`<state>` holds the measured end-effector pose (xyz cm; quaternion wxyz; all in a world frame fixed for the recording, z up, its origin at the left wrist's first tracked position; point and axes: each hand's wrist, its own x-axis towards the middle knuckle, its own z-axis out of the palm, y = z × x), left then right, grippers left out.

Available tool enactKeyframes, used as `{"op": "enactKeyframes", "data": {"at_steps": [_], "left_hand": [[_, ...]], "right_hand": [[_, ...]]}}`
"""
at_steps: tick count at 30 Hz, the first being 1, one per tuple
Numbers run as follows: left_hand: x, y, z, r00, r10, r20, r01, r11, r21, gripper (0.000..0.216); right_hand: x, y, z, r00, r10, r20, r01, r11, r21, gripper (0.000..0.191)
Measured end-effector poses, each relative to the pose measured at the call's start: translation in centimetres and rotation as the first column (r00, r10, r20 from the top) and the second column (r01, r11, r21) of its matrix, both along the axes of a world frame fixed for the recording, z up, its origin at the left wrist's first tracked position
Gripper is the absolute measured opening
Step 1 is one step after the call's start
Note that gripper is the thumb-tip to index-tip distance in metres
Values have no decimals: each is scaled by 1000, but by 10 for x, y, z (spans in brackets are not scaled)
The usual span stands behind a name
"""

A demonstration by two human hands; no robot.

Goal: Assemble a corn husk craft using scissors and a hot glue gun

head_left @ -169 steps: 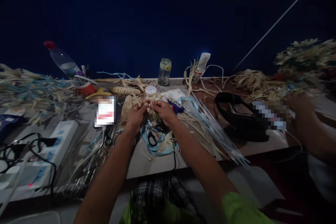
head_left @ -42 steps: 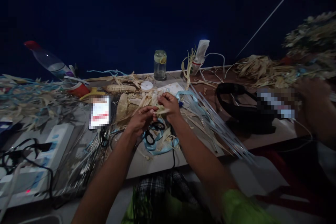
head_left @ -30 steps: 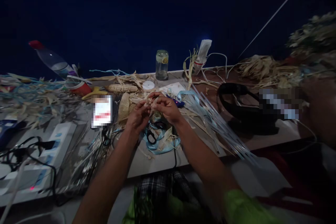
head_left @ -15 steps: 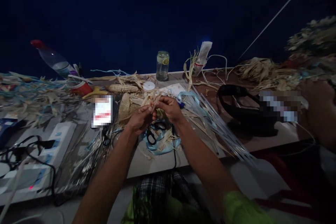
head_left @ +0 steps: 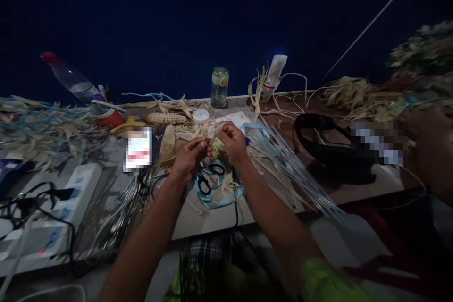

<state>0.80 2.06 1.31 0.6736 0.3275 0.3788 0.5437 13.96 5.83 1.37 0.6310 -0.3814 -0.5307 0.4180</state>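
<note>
My left hand [head_left: 191,156] is pinched closed around a small pale piece of dried corn husk, which sticks up from the fingertips. Close beside it, my right hand [head_left: 232,142] has thumb and forefinger pressed together; whatever lies between them is too small to make out. Below both hands, black-handled scissors [head_left: 204,185] rest on a light blue ribbon [head_left: 216,204] among husk scraps. Behind the hands lie more husk pieces and a white sheet [head_left: 233,119].
A corn cob [head_left: 166,118], a white spool [head_left: 201,115] and a glass jar [head_left: 220,88] stand along the back. Clear rods [head_left: 300,177] and a black headset-like band [head_left: 318,151] lie rightward. Left are wire stems [head_left: 122,217], a phone [head_left: 138,150] and a power strip [head_left: 76,203]. Another person's arm [head_left: 433,151] is far right.
My fingertips have moved slightly apart, the right hand rising a little up and rightward. The husk piece stays at my left fingers.
</note>
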Motion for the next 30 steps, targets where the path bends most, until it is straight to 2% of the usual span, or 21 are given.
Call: {"op": "enactKeyframes", "data": {"at_steps": [7, 25, 30], "left_hand": [[2, -1, -5, 997, 27, -79, -21, 996, 81, 23], [2, 0, -9, 978, 25, -209, 4, 991, 136, 21], [3, 0, -9, 974, 35, -224, -7, 992, 124, 21]], "right_hand": [[0, -2, 1, 992, -43, 115, 41, 999, 21, 16], [-2, -4, 3, 980, -123, 160, 124, 992, -1, 19], [-4, -6, 4, 987, -89, 135, 98, 993, -60, 20]]}}
